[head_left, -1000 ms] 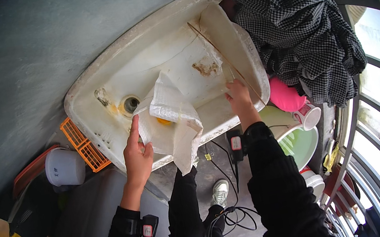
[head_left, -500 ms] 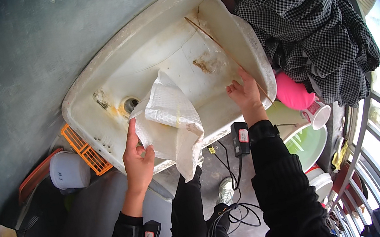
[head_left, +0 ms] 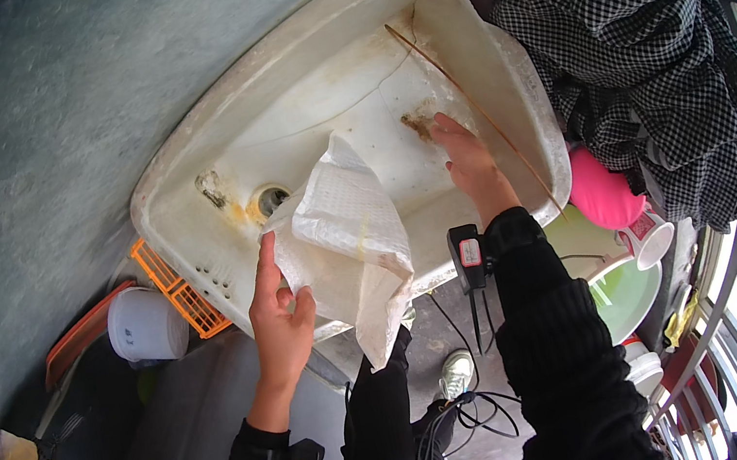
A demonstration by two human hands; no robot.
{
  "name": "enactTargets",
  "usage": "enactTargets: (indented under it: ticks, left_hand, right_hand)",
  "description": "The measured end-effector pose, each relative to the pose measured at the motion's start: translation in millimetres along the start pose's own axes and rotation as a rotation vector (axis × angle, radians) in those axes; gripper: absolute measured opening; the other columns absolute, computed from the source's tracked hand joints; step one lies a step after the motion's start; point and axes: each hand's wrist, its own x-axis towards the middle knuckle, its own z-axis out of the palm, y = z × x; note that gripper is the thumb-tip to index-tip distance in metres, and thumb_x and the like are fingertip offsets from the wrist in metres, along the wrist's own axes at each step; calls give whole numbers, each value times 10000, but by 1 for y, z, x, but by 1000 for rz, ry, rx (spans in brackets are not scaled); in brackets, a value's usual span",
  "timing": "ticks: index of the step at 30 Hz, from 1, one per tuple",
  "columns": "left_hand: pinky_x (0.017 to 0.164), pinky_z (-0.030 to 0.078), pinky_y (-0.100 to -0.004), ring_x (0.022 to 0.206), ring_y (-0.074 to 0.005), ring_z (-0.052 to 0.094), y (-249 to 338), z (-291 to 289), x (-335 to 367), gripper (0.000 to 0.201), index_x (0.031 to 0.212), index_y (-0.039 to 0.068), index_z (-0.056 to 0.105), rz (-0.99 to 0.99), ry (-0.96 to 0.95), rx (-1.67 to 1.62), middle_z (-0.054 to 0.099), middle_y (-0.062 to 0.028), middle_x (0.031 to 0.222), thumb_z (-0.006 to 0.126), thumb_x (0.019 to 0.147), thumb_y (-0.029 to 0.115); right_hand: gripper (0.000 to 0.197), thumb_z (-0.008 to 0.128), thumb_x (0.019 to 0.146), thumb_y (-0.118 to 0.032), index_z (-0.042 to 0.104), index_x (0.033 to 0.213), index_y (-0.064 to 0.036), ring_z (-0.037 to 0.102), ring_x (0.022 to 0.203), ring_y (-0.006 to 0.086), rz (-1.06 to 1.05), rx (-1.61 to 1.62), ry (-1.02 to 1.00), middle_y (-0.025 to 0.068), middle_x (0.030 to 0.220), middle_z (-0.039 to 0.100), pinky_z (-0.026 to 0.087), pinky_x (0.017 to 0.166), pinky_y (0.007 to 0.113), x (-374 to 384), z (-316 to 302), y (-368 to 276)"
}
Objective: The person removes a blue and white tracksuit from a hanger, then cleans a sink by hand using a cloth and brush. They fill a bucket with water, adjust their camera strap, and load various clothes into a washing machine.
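White sack (head_left: 349, 204) over basin (head_left: 345, 96)

Head view: left hand (head_left: 284, 333) grips sack's left edge, index extended. Right hand (head_left: 472, 162) above basin's right side, fingers loosely open, nothing visible in it. Thin brown stick (head_left: 485, 111) in basin, far right.

The sheet (head_left: 350, 209) is white with a faint yellow streak. The basin (head_left: 277, 157) is off-white, stained rusty brown; the stick (head_left: 467, 94) is brown. The bunched cloth (head_left: 621, 38) is checked black and white. The crate (head_left: 179, 288) is orange, the bucket (head_left: 146, 325) white, the sleeves (head_left: 558, 354) black, the wall (head_left: 31, 161) grey.
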Motion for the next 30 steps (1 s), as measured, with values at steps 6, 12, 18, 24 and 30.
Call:
enactTargets:
  ticks: [6,12,18,24,30]
  left_hand:
    - [858,447,-229,1174,-112,512,-4,3,1,775,1521,79,286,0,41,52,452,-132,1464,493,818,-174]
    - [897,425,-233,1264,-153,465,-10,3,2,809,1525,132,294,19,61,76,437,-128,1478,486,809,-192]
    - [812,427,-210,1220,-133,507,-15,0,1,818,1518,151,311,76,53,164,455,-131,1473,485,796,-191]
    - [831,442,-234,1221,-142,516,-23,-3,6,832,1519,179,309,96,53,211,455,-136,1477,498,792,-180]
    - [836,449,-236,1148,-138,546,-19,-11,2,823,1521,174,302,24,62,296,411,-118,1515,522,803,-162]
  right_hand:
    - [599,706,828,-51,514,1391,-129,547,861,103,-229,-290,40,28,1033,546,468,777,248,-46,2,6]
    - [505,686,880,-82,409,1300,-125,510,714,71,-474,-2,57,62,958,588,458,637,231,-197,-27,-6]
    - [436,605,967,-155,369,1326,-79,462,560,57,-699,70,738,15,743,568,379,518,193,-281,-186,-32]
    - [659,705,893,-310,316,1381,-97,515,610,96,-377,153,976,73,865,591,428,511,228,-219,-341,-54]
    - [866,783,819,-309,218,1440,-95,591,662,145,-253,159,971,107,911,619,487,529,258,-185,-375,-52]
